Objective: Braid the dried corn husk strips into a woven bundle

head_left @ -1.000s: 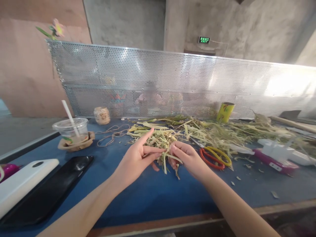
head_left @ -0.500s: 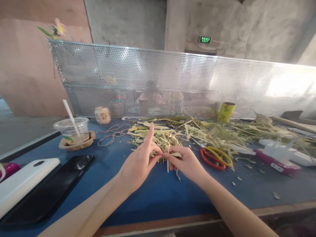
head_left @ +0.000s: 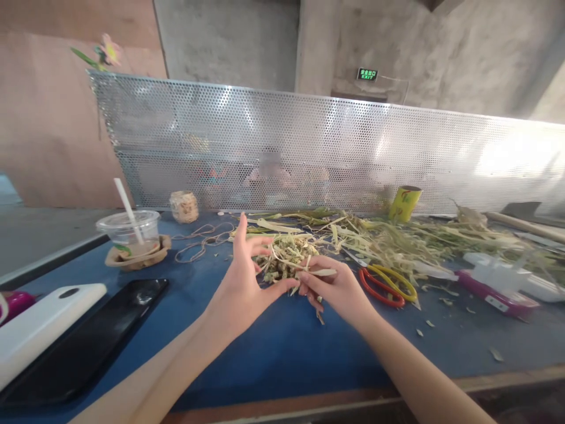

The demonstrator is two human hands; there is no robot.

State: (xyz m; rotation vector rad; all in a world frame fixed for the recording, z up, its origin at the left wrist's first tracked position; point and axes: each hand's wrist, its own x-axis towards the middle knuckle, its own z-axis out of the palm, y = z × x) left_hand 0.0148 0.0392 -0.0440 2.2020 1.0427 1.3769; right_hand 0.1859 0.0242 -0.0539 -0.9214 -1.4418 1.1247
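Note:
My right hand (head_left: 338,288) pinches pale dried plant strips (head_left: 325,272) between thumb and fingers; short ends hang below its fingertips. Beside it, my left hand (head_left: 241,288) is open, fingers spread and index pointing up. Its thumb tip reaches close to the right fingertips; whether it touches the strips I cannot tell. Just beyond both hands lies a tangled heap of dried plant scraps (head_left: 285,256), partly covered by my fingers. Scissors with one red and one yellow handle (head_left: 384,288) rest right of my right hand.
On the blue table (head_left: 282,359) at left are a black phone (head_left: 88,335), a white slab-shaped device (head_left: 48,324), a plastic cup with straw (head_left: 128,227) and string (head_left: 203,242). More dried leaves (head_left: 384,244), a yellow tube (head_left: 405,204) and a purple-and-white power strip (head_left: 498,291) lie right. A perforated metal screen (head_left: 282,141) stands behind.
My left hand has opened out, its fingers parting from the pinch and shifting left. My right hand keeps its pinch on the strips at nearly the same spot.

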